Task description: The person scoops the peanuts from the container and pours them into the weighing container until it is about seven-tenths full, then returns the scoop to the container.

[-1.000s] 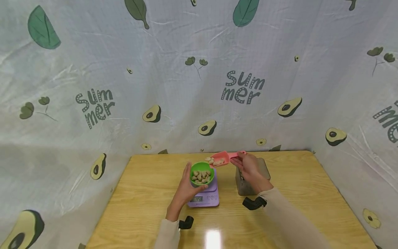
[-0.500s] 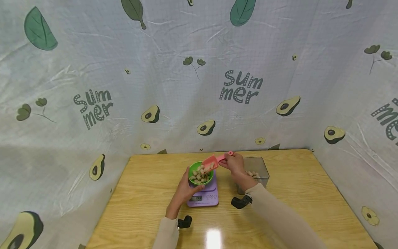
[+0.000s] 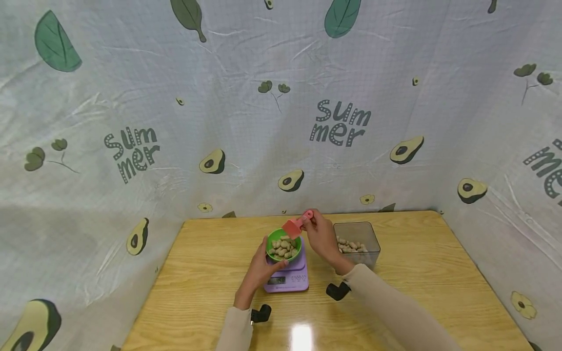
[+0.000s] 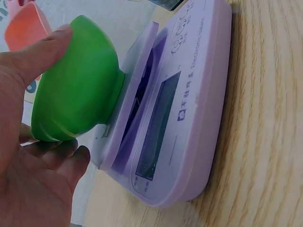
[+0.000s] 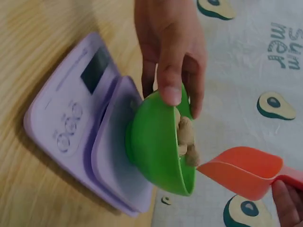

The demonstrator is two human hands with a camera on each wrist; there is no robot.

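A green bowl (image 4: 80, 80) of peanuts (image 3: 283, 247) stands on a purple kitchen scale (image 3: 287, 280). My left hand (image 3: 262, 265) holds the bowl from its left side, thumb at the near rim and fingers round the far side. In my right hand (image 3: 319, 236) I grip the handle of a pink scoop (image 3: 293, 227), its blade tipped down over the bowl's far right rim. No peanuts show in the scoop (image 5: 246, 170) in the right wrist view. The scale's display (image 4: 158, 125) faces the near side.
Right of the scale, a clear grey box (image 3: 371, 261) holds more peanuts (image 3: 351, 246). Everything stands on a wooden table (image 3: 210, 273), with a printed curtain (image 3: 246, 195) behind its far edge. Black wrist mounts (image 3: 338, 291) stick out from both wrists.
My right hand has moved left and tilted the scoop over the bowl; the peanuts it carried are now in the bowl. My left hand has stayed at the bowl.
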